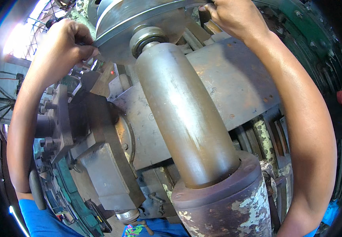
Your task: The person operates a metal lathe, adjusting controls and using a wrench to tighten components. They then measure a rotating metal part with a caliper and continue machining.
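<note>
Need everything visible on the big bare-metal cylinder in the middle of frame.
The cylinder looks like smooth, grey-brown metal, glossy along its upper side. It slants up and left across the picture. Its near end sits in the collar of a flaking-paint housing; its rounded far end narrows to a neck bearing a ringed metal piece. Neither the left hand nor the right hand touches it. Whether it touches the flat plate beneath is unclear.

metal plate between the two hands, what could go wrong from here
The metal plate could slip, since the left hand and right hand seem to grip only its ends. Its edge might cut either ungloved hand. It could also knock the tailstock center, which appears close in front.
</note>
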{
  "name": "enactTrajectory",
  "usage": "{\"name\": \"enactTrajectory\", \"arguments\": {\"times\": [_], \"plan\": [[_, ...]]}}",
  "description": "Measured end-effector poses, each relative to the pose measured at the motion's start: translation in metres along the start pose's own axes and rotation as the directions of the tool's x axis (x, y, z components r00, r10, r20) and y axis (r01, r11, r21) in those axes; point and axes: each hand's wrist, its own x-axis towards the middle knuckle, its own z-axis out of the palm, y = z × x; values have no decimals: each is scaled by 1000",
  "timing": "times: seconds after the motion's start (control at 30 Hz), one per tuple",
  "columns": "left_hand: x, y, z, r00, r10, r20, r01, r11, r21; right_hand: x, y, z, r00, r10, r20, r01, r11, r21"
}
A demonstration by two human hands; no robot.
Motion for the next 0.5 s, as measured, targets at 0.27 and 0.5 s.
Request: {"name": "enactTrajectory", "arguments": {"times": [0.27, 0.5], "plan": [[0, 5, -1, 999, -42, 29, 42, 999, -14, 0, 1, 1, 999, 35, -9, -35, 999, 7], [-1, 3, 1, 1000, -24, 1, 24, 998, -56, -1, 0, 3, 999, 46, -27, -47, 999, -21]]}}
